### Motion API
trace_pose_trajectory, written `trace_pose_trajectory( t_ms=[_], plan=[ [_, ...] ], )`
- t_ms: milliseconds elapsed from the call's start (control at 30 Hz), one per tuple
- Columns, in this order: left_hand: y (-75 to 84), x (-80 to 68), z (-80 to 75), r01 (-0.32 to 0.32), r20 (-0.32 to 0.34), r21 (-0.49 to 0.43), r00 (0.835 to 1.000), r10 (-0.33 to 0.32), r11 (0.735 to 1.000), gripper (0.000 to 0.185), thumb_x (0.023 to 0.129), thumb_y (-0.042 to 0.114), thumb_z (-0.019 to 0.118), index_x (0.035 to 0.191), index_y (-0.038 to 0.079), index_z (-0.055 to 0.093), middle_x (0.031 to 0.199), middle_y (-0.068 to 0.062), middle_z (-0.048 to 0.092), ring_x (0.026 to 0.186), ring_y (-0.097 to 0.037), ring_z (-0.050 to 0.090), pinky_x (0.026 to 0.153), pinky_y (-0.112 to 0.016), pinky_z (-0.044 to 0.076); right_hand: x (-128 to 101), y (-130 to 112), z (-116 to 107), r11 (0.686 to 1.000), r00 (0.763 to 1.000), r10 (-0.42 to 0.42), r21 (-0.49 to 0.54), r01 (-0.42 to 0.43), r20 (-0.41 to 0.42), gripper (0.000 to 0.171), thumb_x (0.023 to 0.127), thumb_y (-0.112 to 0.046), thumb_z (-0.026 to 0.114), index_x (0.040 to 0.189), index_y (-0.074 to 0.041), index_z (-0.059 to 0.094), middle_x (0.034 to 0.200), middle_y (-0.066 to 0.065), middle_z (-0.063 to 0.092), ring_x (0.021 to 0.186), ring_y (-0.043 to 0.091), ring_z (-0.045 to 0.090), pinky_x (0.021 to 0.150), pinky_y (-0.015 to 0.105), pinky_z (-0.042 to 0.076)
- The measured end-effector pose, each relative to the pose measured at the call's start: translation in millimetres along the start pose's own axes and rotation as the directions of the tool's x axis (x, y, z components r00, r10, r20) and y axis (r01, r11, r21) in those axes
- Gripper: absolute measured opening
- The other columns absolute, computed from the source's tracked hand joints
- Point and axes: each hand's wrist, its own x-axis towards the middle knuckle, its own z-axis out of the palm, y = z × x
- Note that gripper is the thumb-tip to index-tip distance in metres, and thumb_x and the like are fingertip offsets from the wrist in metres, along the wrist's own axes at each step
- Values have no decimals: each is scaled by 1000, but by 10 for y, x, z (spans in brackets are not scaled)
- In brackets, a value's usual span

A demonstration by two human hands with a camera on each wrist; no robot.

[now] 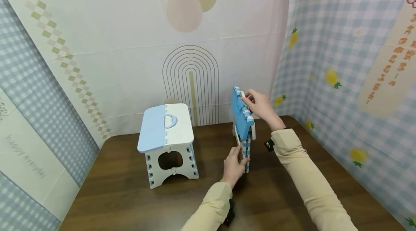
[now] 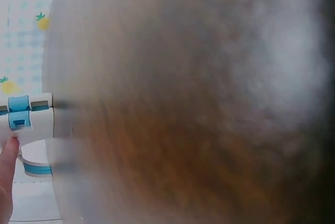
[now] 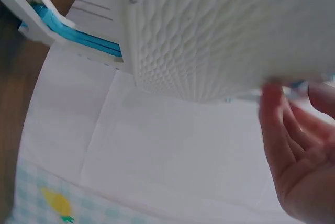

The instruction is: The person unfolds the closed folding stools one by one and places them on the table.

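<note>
A folded blue and white plastic stool [image 1: 241, 112] stands on end on the brown table [image 1: 130, 195], right of centre. My left hand [image 1: 239, 154] grips its lower legs near the tabletop. My right hand [image 1: 247, 99] holds its top edge from the right side. In the left wrist view, a white and blue part of the folded stool [image 2: 27, 118] shows at the left edge with a fingertip [image 2: 8, 153] on it; the rest is blur. In the right wrist view, the folded stool's white textured face [image 3: 220, 35] fills the top, with my right hand's fingers [image 3: 273, 110] at its edge.
An unfolded stool [image 1: 166, 130] of the same kind, with a half blue, half white seat, stands to the left on the table. Patterned cloth backdrops [image 1: 341, 43] close in the back and both sides. Bare brown tabletop lies in front, near me.
</note>
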Motion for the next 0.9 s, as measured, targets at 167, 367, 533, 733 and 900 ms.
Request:
trace_pose_trajectory(
  t_ms=[167, 367, 533, 733, 900],
  plan=[
    [25, -5, -8, 10, 30, -27, 1000, -10, 1000, 48, 90, 27, 69, 134, 12, 55, 114, 1, 61, 92, -15, 63, 83, -35, 55, -286, 186, 43, 983, 995, 89, 169, -78, -55, 38, 105, -19, 40, 139, -3, 49, 128, 22, 59, 104, 37, 64, 87, 47, 55],
    [39, -2, 25, 0, 26, -19, 1000, 0, 1000, 44, 89, 25, 71, 130, 14, 58, 109, 2, 61, 87, -13, 62, 80, -32, 54, -806, 463, 287, 936, 961, 263, 265, -231, -91, 44, 99, 2, 37, 143, 2, 42, 136, 26, 53, 114, 41, 60, 92, 50, 52],
    [15, -10, 39, -9, 4, 7, 1000, 9, 1000, 43, 89, 27, 71, 129, 15, 58, 110, 3, 61, 86, -13, 62, 79, -32, 54, -1145, 589, 518, 858, 938, 287, 382, -342, 195, 60, 90, 10, 37, 149, 3, 30, 146, 31, 41, 131, 46, 46, 98, 53, 49],
    [-9, -15, 8, -6, 16, -6, 1000, 6, 1000, 46, 89, 25, 70, 132, 14, 56, 116, 2, 61, 91, -16, 64, 82, -35, 54, -1260, 543, 716, 776, 935, 229, 529, -344, 271, 56, 97, -9, 53, 149, -4, 33, 150, 25, 40, 139, 43, 39, 104, 54, 43],
    [-21, 23, -19, -19, 14, -15, 1000, 19, 1000, 47, 90, 25, 70, 134, 14, 56, 118, 1, 60, 92, -18, 65, 81, -34, 55, -1225, 544, 875, 793, 957, 255, 537, -288, 137, 52, 96, -23, 62, 142, -5, 46, 143, 23, 50, 132, 39, 49, 107, 55, 42]
  ],
)
